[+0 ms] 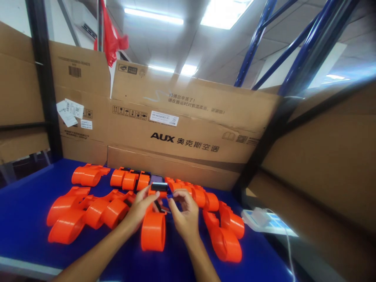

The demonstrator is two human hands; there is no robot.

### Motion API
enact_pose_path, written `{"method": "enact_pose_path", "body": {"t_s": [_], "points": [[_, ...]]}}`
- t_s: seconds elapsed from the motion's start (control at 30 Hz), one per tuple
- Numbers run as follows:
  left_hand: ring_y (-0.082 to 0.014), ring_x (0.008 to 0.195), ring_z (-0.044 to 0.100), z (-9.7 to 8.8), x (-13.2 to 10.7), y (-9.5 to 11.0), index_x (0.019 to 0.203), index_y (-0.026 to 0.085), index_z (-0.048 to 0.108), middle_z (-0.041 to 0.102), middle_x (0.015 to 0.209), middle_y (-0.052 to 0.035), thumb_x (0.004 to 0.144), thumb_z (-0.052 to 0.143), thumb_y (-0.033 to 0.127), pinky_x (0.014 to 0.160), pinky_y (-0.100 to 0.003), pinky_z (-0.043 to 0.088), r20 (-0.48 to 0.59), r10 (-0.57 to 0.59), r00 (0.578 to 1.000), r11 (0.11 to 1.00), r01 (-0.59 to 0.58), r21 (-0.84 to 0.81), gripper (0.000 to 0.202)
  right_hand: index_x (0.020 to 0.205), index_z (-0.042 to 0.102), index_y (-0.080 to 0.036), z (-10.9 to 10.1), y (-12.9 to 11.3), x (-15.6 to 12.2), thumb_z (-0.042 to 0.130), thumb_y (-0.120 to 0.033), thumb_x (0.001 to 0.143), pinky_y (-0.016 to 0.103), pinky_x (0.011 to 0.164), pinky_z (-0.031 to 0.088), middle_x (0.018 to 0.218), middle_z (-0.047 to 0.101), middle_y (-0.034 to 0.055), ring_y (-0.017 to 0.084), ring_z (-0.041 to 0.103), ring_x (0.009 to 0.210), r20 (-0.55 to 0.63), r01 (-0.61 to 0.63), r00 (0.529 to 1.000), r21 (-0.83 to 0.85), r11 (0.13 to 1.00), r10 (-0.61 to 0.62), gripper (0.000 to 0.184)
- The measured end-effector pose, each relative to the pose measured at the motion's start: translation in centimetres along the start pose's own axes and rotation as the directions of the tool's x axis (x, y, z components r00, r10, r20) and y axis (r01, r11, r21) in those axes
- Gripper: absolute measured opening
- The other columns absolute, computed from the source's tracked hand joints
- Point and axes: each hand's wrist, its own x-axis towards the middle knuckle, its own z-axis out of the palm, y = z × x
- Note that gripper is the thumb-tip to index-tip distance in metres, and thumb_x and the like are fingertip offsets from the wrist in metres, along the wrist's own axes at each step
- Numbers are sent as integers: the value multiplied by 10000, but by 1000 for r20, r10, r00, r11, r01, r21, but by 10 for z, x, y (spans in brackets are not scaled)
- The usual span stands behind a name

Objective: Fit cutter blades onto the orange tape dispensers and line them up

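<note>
My left hand (143, 201) is closed round an orange tape dispenser (152, 192), whose black head has a pale toothed edge facing up. Against that head's right end, the fingers of my right hand (185, 209) are bent and pinched together at a small dark blue piece (169, 194); its exact form is partly hidden. Just below both hands, another orange dispenser (153, 233) with a wide round ring stands on the blue tabletop (117, 258). A dark flat part shows between my hands, partly covered by the fingers.
Several orange dispensers (67, 227) lie on the left, with more along the back (117, 178) and on the right (229, 244). A dark-framed grey object (156, 179) is behind my hands. Cardboard (188, 129) walls the back. A white power strip (267, 221) with a cable sits right.
</note>
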Motion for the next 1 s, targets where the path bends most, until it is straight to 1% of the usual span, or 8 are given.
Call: {"method": "enact_pose_path", "body": {"t_s": [0.1, 0.17, 0.33, 0.43, 0.57, 0.73, 0.9, 1.0], "points": [[-112, 483, 589, -1, 0, -1, 979, 163, 635, 654, 720, -13, 775, 731, 411, 497, -224, 459, 18, -11, 1000, 1000, 11, 10, 335, 882, 598, -219, -1, -3, -1, 634, -231, 858, 302, 668, 551, 845, 641, 37, 182, 643, 739, 3, 58, 998, -86, 995, -58, 46], [-116, 491, 594, -2, 0, -2, 993, 161, 633, 655, 730, -17, 785, 724, 406, 500, -228, 464, 25, -9, 1000, 1000, 9, 27, 334, 910, 616, -221, -3, -7, -1, 633, -215, 861, 315, 682, 560, 845, 654, 40, 188, 654, 744, 11, 101, 995, -138, 985, -100, 52], [-114, 489, 591, -3, 1, 0, 1031, 153, 628, 654, 728, -17, 788, 720, 403, 492, -223, 459, -12, 28, 1000, 999, -28, 43, 361, 1115, 656, -231, -7, -13, -1, 600, -172, 887, 358, 767, 574, 953, 696, 72, 212, 683, 829, 115, 261, 964, -221, 940, -240, 241], [-111, 484, 584, -2, 1, 2, 1018, 149, 626, 649, 713, -12, 779, 727, 399, 494, -220, 459, -35, 33, 999, 999, -32, 27, 360, 1175, 651, -221, -6, -11, -2, 585, -149, 904, 344, 769, 582, 975, 714, 75, 201, 695, 828, 130, 313, 948, -234, 920, -290, 287], [-110, 483, 589, -1, 0, 3, 1003, 147, 627, 652, 713, -15, 787, 718, 401, 495, -217, 456, -25, 49, 998, 998, -48, 31, 346, 1113, 670, -200, -4, -6, -3, 604, -137, 902, 306, 719, 588, 940, 729, 67, 177, 698, 762, 94, 326, 945, -254, 911, -312, 229], [-107, 474, 589, -2, 0, 0, 980, 159, 620, 646, 709, -5, 793, 714, 393, 493, -217, 459, -17, 54, 998, 998, -54, 29, 315, 1012, 681, -193, -4, -7, -3, 630, -135, 893, 294, 696, 586, 861, 733, 51, 168, 695, 709, 75, 344, 938, -297, 891, -338, 142], [-103, 480, 590, -2, 0, 2, 948, 163, 616, 654, 717, -4, 790, 721, 380, 491, -209, 463, -10, 35, 999, 999, -35, 8, 288, 949, 688, -188, -5, -6, -4, 639, -125, 888, 301, 716, 589, 881, 738, 69, 182, 710, 768, 78, 385, 921, -322, 865, -381, 101], [-101, 478, 585, 0, -2, 5, 945, 159, 620, 662, 717, -8, 772, 740, 378, 486, -203, 465, -19, 15, 1000, 1000, -15, -22, 304, 973, 691, -195, -6, -5, -4, 626, -104, 892, 311, 733, 592, 905, 742, 74, 192, 716, 809, 96, 413, 909, -311, 856, -404, 138]]}}
